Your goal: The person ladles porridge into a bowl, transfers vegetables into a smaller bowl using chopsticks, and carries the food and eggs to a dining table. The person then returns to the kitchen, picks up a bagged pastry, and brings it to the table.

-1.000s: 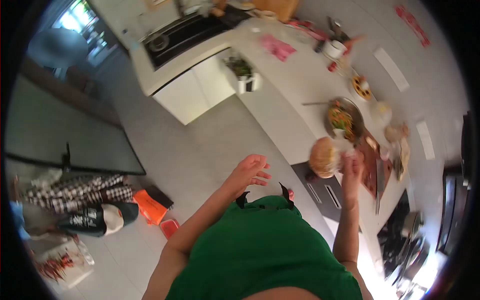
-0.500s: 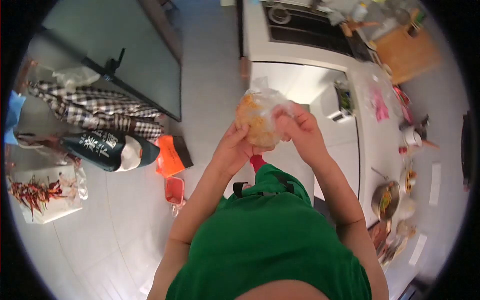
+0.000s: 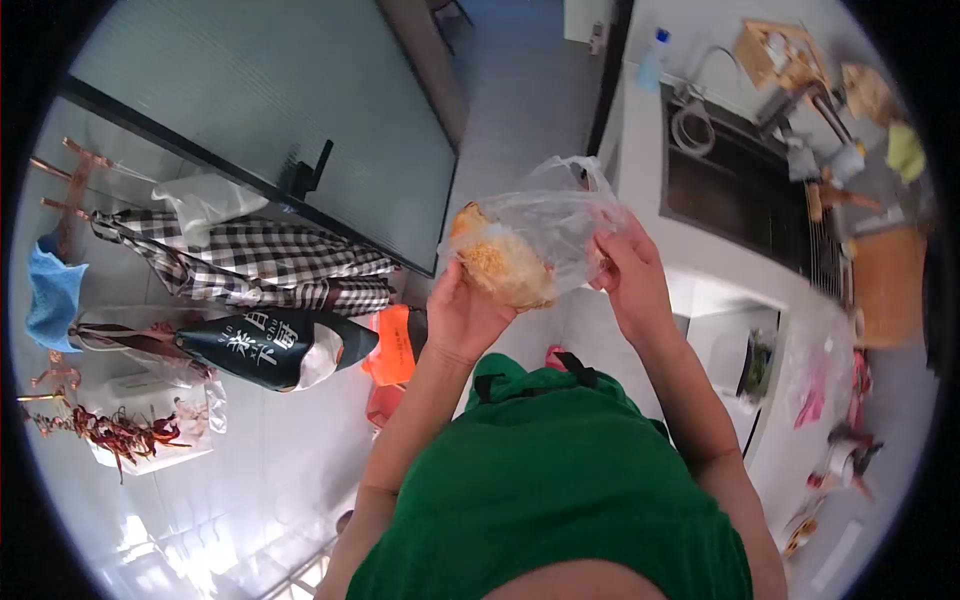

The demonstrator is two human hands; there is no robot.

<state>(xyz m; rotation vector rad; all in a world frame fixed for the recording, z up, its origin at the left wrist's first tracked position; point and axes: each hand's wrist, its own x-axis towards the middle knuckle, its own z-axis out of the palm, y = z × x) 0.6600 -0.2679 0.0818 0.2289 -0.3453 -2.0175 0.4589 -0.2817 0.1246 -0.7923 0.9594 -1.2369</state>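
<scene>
A golden-brown piece of bread or pastry (image 3: pixel 497 262) is inside a thin clear plastic bag (image 3: pixel 560 222). My left hand (image 3: pixel 468 312) is under its lower left side, fingers closed round it through the bag. On the other side, my right hand (image 3: pixel 630 262) pinches the loose plastic. The bag's crumpled end stands up beyond both hands, and I cannot tell whether its mouth is spread.
To the left are a frosted glass door (image 3: pixel 270 80), a checked cloth (image 3: pixel 240 260), a dark printed bag (image 3: pixel 270 348) and dried chillies (image 3: pixel 130 430). On the right, a counter (image 3: pixel 640 140) holds a sink (image 3: pixel 720 180) and a wooden board (image 3: pixel 890 285).
My right hand has moved away from the bread, drawing the plastic out to the right. The view has turned, bringing more of the sink and door into sight.
</scene>
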